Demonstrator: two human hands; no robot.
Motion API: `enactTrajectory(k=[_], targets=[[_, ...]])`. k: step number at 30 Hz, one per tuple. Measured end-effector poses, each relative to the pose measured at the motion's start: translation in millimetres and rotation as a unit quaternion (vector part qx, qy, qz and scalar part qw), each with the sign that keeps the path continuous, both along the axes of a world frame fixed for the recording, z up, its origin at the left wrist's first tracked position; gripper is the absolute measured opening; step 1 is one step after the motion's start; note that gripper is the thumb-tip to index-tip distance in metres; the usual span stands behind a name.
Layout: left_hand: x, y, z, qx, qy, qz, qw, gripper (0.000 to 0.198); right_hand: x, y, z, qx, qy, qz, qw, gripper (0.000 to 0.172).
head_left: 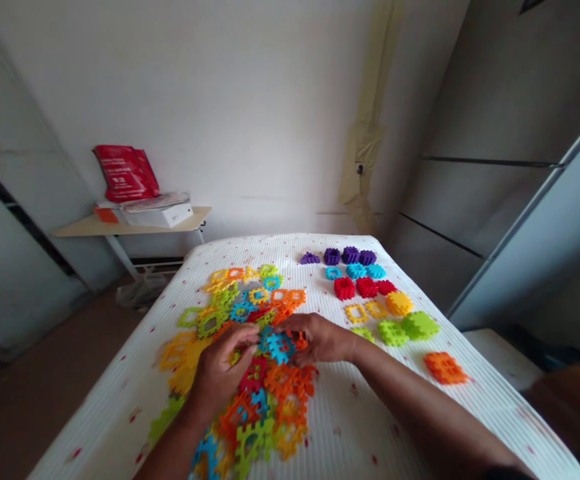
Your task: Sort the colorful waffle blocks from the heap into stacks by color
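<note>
A heap of colourful interlocking plastic tiles with notched edges covers the middle of the table. My left hand [223, 357] is over the left side of the heap, thumb and fingers curved and apart, with no tile visible in its grasp. My right hand [323, 339] reaches in from the right, its fingers and thumb bent round an orange interlocking tile [299, 340], which is partly hidden. Right at its fingertips is a blue tile [279, 347]; whether the hand touches it, I cannot tell. Red tiles [254, 375] and orange tiles [280, 379] lie just below.
Sorted by colour on the right are purple [351, 255], blue [356, 270], red [367, 287], yellow [399, 303], green [420, 325] and orange [445, 368] stacks. Beyond the white spotted tablecloth [170, 420] stand a small side table [83, 227] and a grey refrigerator [480, 193].
</note>
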State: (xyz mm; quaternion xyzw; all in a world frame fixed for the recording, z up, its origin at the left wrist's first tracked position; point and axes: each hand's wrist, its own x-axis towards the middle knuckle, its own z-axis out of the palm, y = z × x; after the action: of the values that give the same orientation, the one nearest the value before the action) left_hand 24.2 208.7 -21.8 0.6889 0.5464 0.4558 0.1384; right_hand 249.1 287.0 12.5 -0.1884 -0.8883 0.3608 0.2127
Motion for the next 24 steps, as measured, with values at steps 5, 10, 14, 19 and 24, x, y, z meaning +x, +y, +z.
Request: enactTrajectory(k=[5,10,14,19,24], targets=[[-11,12,-9.8,-0.007,0.068,0.08,0.994,0.019,59,57,34.8,0.143,-0.062,-0.224,0.962,0.06],[-16,19,-20.5,-0.038,0.153,0.084,0.984,0.021,119,134,48.8,0.208,-0.274,-0.383,0.857,0.057],[-19,22,-28.9,-0.048,0.187,0.077,0.978,0.019,136,167,33.6,0.187,-0.341,-0.395,0.832,0.056],[-20,23,-29.4,-0.043,0.198,0.072,0.977,0.017,139,180,17.8,0.17,-0.398,-0.384,0.816,0.056],[-19,23,-27.5,-0.048,0.198,0.063,0.977,0.019,139,185,15.1,0.173,-0.42,-0.372,0.809,0.057]])
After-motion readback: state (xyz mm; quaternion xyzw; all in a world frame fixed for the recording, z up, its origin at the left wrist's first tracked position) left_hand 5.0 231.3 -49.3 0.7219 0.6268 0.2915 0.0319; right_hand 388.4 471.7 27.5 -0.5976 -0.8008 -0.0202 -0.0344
